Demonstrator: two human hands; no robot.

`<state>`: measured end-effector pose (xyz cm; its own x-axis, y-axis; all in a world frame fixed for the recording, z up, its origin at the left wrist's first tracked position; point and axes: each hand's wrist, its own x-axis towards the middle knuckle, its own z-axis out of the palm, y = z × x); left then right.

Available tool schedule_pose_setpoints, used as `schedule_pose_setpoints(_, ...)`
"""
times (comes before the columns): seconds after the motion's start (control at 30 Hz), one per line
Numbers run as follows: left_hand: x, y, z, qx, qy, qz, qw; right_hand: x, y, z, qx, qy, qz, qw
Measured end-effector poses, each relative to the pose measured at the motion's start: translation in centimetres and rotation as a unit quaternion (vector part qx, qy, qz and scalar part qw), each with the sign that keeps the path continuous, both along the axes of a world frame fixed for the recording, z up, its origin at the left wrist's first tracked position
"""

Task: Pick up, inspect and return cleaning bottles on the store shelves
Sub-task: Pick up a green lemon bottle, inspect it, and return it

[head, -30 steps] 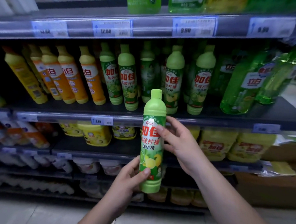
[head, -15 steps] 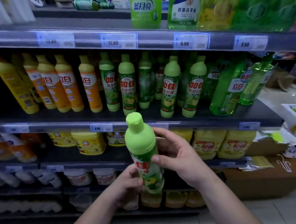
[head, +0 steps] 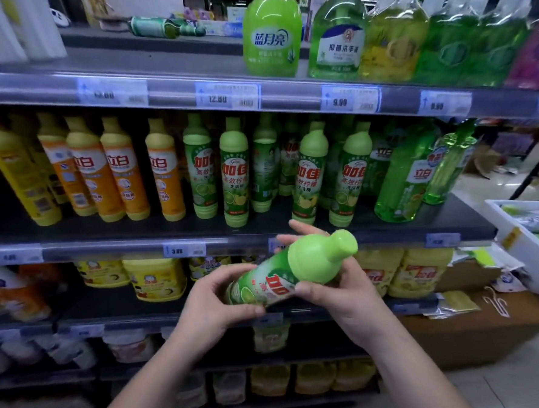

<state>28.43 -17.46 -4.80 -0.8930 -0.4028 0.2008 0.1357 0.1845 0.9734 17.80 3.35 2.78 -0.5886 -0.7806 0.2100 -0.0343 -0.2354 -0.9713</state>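
- Where the aisle is seen from the head view, tiered store shelves (head: 264,235) fill the frame, with price tags (head: 227,98) along their front rails.
- Middle shelf: orange bottles (head: 124,171) at left, green bottles (head: 235,174) at centre, clear green ones at right.
- Lower shelf: yellow tubs (head: 154,278); labels blurred, contents unclear.
- Floor at right: brown carton (head: 478,333), white bin (head: 529,244) beside it.
- Green bottle (head: 293,273): off the shelf, tilted nearly sideways in front of the lower shelves, cap up and to the right.
- Left hand (head: 217,304): fingers wrapped about the bottle's base end.
- Right hand (head: 339,291): clasping the neck under the cap, upper fingers extended behind.
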Motion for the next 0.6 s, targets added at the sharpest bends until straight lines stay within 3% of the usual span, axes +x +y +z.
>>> schedule_pose_setpoints(0.07, 0.4, 0.8, 0.4, -0.085, 0.009, 0.1, 0.991, 0.0, -1.1, -0.6, -0.038, -0.061, -0.058, 0.996)
schedule_pose_setpoints(0.17, 0.8, 2.1, 0.7, -0.117, 0.018, 0.166, 0.979, -0.1, -2.8, -1.5, -0.092, -0.134, -0.103, 0.981)
schedule_pose_setpoints(0.33, 1.1, 1.1, 0.6, -0.101, -0.014, 0.156, 0.982, -0.3, -4.7, -1.4, -0.071, -0.127, -0.164, 0.976)
schedule_pose_setpoints(0.5, 1.3, -1.0, 0.3, 0.052, -0.061, -0.013, 0.997, 0.0, -5.6, -1.0, 0.02, -0.045, -0.158, 0.986)
schedule_pose_setpoints(0.6, 1.0, -1.2, 0.0, 0.203, -0.062, -0.102, 0.972, 0.9, -6.3, -1.6, 0.068, -0.062, -0.104, 0.99)
